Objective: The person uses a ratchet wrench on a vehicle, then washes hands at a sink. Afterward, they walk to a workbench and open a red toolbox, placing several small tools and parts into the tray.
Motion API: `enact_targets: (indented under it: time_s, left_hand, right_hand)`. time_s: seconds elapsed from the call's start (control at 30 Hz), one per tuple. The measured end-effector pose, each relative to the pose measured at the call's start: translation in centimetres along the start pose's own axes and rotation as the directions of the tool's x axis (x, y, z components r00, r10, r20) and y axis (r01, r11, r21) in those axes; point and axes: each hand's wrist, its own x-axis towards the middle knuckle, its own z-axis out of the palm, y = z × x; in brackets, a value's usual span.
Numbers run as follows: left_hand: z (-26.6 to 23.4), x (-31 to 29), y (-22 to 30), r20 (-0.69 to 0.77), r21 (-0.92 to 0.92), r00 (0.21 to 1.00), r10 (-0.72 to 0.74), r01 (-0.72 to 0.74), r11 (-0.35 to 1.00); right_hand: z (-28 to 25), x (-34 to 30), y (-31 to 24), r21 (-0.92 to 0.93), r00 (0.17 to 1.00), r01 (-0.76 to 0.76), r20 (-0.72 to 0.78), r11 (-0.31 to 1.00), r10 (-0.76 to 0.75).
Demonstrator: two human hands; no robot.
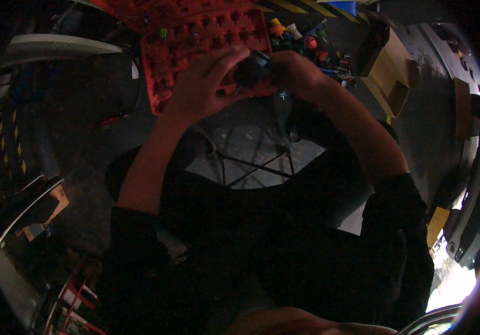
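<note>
A dark, round, cap-like piece (251, 72) with a bluish-grey rim is held between both hands, above a red moulded case (156, 67). My left hand (203, 84) curves around its left side, fingers over the top and thumb below. My right hand (295, 72) closes on its right side, with the fingertips partly hidden. Shaped recesses cover the case's tray, and a small green piece (163, 33) sits in one at the upper left. Just below my right hand is a small light-blue-topped fitting (283, 96). The dim light hides finer detail of the held piece.
Colourful caps and fittings (293, 33) lie piled right of the case. Beyond them stands an open cardboard box (388, 78). A red tool-like object (114, 119) lies on the floor at left. Crossed dark stool-like legs (256, 166) show between my knees.
</note>
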Motion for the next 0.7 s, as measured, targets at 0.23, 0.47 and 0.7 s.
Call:
enact_targets:
  time_s: [0.23,0.47,0.7]
  left_hand:
    - [-0.1,0.1,0.2,0.032,-0.040,0.995,-0.092,0.093,0.995]
    - [0.1,0.1,0.7,-0.007,-0.172,0.973,-0.233,0.228,0.958]
    - [0.1,0.3,0.9,0.033,-0.312,0.917,-0.397,0.387,0.867]
  right_hand:
    - [0.1,0.1,0.2,0.168,0.997,-0.071,0.032,0.983,0.066]
    - [2.5,-1.3,-1.4,0.036,0.994,0.044,-0.098,0.998,-0.041]
    - [1.4,-1.1,-2.2,-0.290,0.958,0.128,-0.210,0.948,-0.194]
